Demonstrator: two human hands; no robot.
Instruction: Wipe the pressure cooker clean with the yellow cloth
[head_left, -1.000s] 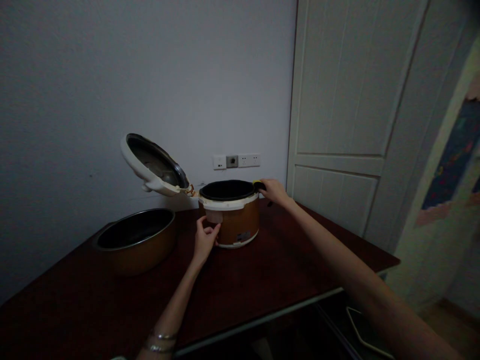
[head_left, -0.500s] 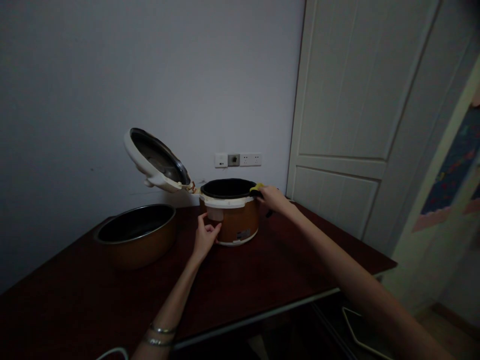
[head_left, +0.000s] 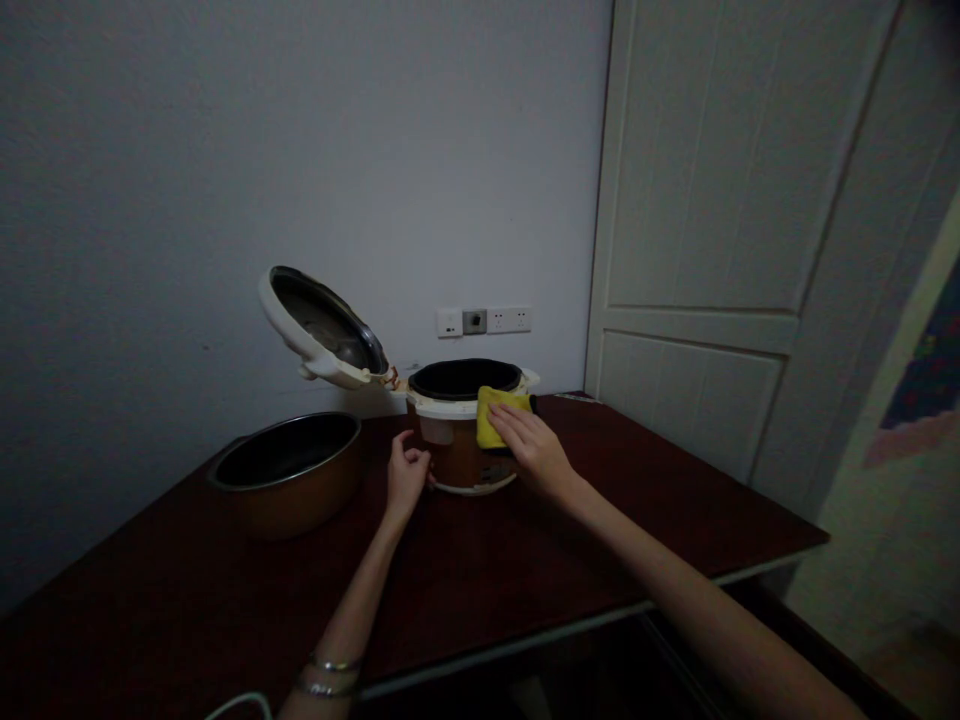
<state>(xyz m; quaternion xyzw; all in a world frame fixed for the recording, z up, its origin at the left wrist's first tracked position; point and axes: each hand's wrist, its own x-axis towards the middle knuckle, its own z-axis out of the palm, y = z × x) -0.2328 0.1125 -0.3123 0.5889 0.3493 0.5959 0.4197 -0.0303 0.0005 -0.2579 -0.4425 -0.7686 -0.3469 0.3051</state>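
Observation:
A brown and white electric cooker (head_left: 454, 465) stands on the table with its black interior showing and its lid (head_left: 330, 325) tilted up on the left. My right hand (head_left: 536, 450) presses a yellow cloth (head_left: 489, 425) flat against the cooker's front right side, just under the white rim. Beside the cooker's lower left front is my left hand (head_left: 407, 475), its fingers bent and apart, with the thumb side at the cooker wall. Whether it bears on the wall is hard to tell. The inner pot (head_left: 307, 495), brown outside and dark inside, sits to the left.
The dark red table (head_left: 480, 560) runs back to a pale wall (head_left: 420, 150) with sockets (head_left: 508, 320) behind the cooker. A white panelled door (head_left: 690, 380) rises at the right. A white cord (head_left: 244, 700) lies at the table's near left edge.
My right hand has moved with the cloth from the cooker's right rim round to its front side. My left hand stays by the cooker's left front, fingers slightly more curled.

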